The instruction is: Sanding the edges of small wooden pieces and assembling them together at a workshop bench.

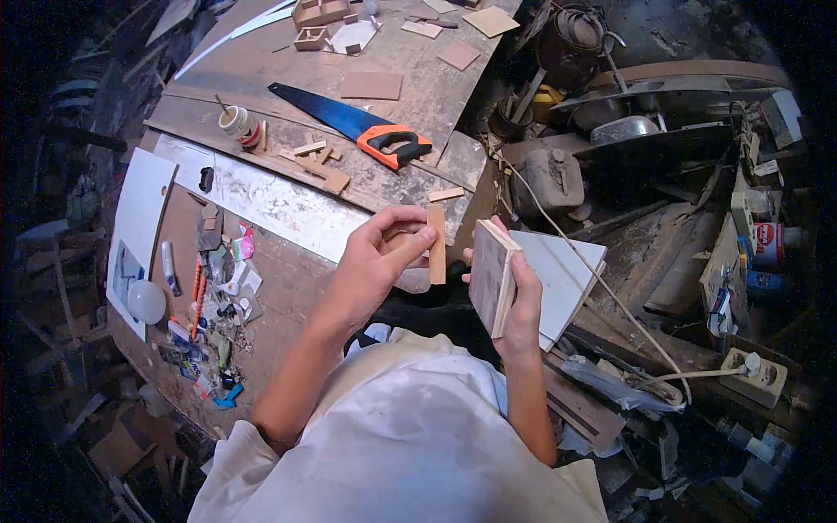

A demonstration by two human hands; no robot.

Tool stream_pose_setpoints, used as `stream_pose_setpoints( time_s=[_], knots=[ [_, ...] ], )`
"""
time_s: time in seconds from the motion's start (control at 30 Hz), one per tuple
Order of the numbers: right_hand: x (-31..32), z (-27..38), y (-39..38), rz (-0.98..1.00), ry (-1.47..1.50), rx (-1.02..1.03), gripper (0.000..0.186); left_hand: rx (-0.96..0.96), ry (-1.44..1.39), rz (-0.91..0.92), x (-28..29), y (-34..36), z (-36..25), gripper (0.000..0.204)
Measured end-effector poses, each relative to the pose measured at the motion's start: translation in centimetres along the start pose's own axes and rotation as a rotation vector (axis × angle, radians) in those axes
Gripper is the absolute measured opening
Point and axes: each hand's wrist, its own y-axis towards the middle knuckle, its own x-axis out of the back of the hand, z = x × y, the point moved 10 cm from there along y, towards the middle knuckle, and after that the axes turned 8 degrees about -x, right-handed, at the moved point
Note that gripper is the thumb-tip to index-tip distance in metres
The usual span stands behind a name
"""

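1. The largest thing is a worn, brown wooden workbench (292,275); its far side is cut off by the upper edge of the view.
2. The person's pale, stained shirt (418,436) fills the lower middle, and it is cut off below.
3. On the workbench lies a handsaw (336,119) with a dark blade and an orange-and-black handle; no hand touches it.
4. Behind the right hand (521,314) there is a flat white board (562,275). The hand covers one part of it, and I cannot tell whether they touch.
5. The right hand is opened about as wide as the thing it grips: a squarish, grey-brown wooden piece with pale layered edges (491,279). The thumb lies along the near right edge; a few fingertips show at the left edge, and the other fingers are hidden behind the piece.
6. The left hand (370,266) has its thumb and forefinger closed in a narrow pinch. The other fingers are bent and partly covered, so their exact position is hard to tell.
7. In this pinch stands a short, flat strip of light wood (438,248), nearly upright, near the squarish piece but apart from it.
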Motion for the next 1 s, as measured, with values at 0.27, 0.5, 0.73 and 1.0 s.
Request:
stream_pose_setpoints(
  time_s=[0.27, 0.5, 0.73, 1.0],
  knots=[
    [-1.3, 0.5, -0.8, 0.017, -0.172, 0.132, 0.062, -0.031, 0.014, 0.02, 0.2, -0.4, -0.5, 0.027],
    [-2.7, 3.9, -0.5, -0.027, -0.211, 0.339, 0.074, -0.047, 0.044, 0.102, -0.8, -0.6, -0.5, 0.026],
    [-5.1, 6.7, -3.8, -0.146, -0.688, 0.804, 0.084, -0.113, -0.014, 0.096, -0.8, -1.0, -2.6, 0.025],
    [-3.5, 6.4, -4.1, -0.122, -0.632, 0.704, 0.089, -0.065, -0.004, 0.042, 0.8, -0.7, -3.3, 0.022]
  ],
)
